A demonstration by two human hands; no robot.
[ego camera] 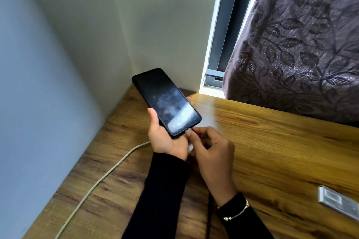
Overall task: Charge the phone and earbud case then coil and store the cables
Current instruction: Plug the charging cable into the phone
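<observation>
A black phone with a dark screen is held above the wooden table, tilted with its bottom end toward me. My left hand grips it from underneath at the lower edge. My right hand pinches a cable plug right at the phone's bottom port. A white cable trails from behind my left hand across the table to the lower left. A thin dark cable runs down between my forearms. No earbud case is visible.
A white rectangular device lies at the table's right edge. A purple leaf-patterned curtain hangs over the table's back right, beside a window frame. Walls close the left side and the far corner.
</observation>
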